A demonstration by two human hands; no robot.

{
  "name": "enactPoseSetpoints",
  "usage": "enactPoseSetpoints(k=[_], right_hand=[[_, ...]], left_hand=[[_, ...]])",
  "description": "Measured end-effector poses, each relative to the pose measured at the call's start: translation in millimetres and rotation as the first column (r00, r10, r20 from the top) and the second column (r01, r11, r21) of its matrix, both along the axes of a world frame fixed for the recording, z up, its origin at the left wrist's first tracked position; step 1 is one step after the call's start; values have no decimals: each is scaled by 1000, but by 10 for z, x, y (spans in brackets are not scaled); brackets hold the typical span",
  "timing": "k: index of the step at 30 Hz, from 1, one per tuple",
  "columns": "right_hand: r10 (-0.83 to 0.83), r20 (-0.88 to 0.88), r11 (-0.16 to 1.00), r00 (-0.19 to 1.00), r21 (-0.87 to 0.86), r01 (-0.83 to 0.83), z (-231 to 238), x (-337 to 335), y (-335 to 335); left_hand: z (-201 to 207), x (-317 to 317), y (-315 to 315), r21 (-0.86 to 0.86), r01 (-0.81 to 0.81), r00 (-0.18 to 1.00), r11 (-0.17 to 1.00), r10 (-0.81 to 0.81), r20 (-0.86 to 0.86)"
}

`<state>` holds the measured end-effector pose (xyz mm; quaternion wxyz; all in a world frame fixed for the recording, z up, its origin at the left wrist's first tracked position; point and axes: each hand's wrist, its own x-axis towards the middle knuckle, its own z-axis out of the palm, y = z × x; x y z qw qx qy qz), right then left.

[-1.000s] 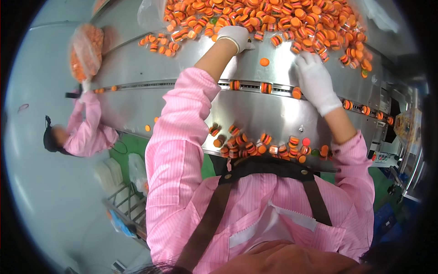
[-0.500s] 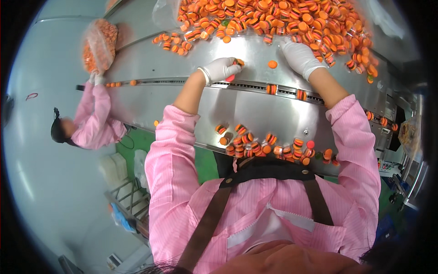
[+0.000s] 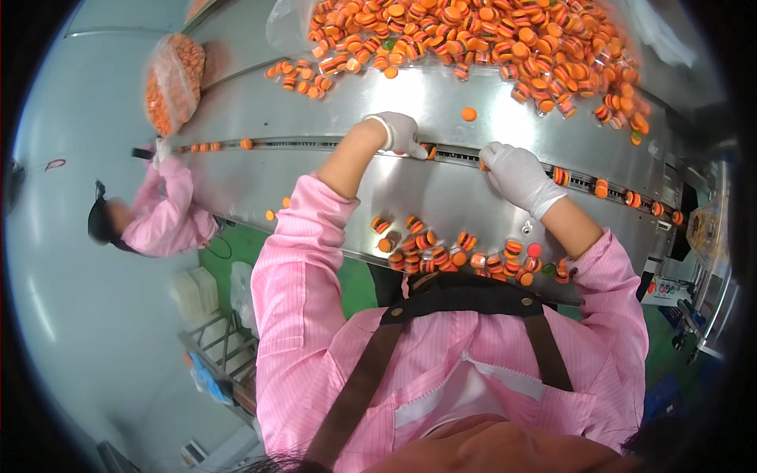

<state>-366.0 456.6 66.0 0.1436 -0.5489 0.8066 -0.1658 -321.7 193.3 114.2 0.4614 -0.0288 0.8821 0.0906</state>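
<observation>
Both hands wear white gloves and are at a narrow chain conveyor [image 3: 457, 156] set into a steel table. My left hand [image 3: 398, 134] has its fingers closed on a burger-shaped candy [image 3: 430, 150], orange with dark layers, at the conveyor slot. Further right, my right hand [image 3: 512, 175] pinches another burger-shaped candy [image 3: 483, 164], mostly hidden by the fingertips. More candies, among them one standing on edge [image 3: 561, 176], sit spaced along the conveyor to the right. A lone orange piece [image 3: 469, 114] lies on the table beyond my hands.
A large candy heap [image 3: 489, 35] covers the far side, partly on clear plastic [image 3: 288, 27]. A loose group of candies [image 3: 426, 251] lies along the near edge. At left, a co-worker in a pink sleeve [image 3: 172, 185] stands by a full clear bag [image 3: 175, 83].
My right hand has come from the heap toward me, down to the conveyor. My left hand has moved slightly right, bringing its candy to the slot. Candies on the conveyor have shifted right.
</observation>
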Motion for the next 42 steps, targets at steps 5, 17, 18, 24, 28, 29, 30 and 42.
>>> enactPoseSetpoints(k=[5,17,18,24,28,29,30,42], right_hand=[[-36,-79,998,996,51,40,-100,-32,189],[-556,-154,773,817,-457,440,-55,-872,195],[-564,-139,795,814,-359,489,-52,-919,149],[-652,-102,758,751,-48,651,-23,-1044,-148],[-636,-204,766,744,-50,641,-86,-1071,-245],[-629,-237,767,740,-35,641,-106,-1073,-255],[-635,-203,766,745,-36,642,-114,-1057,-251],[-232,403,821,885,-407,401,-241,-329,456]], left_hand=[[-313,-176,-440,792,-466,689,394,724,46],[-357,-785,238,336,-321,270,886,426,-864],[-334,-791,281,158,-322,293,933,257,-921],[-260,-923,293,147,-406,490,902,350,-798],[-282,-942,311,121,-354,466,927,287,-837],[-275,-923,314,155,-344,425,926,301,-854],[-260,-880,313,189,-332,382,924,315,-869],[-671,556,806,237,-50,529,970,227,-818]])
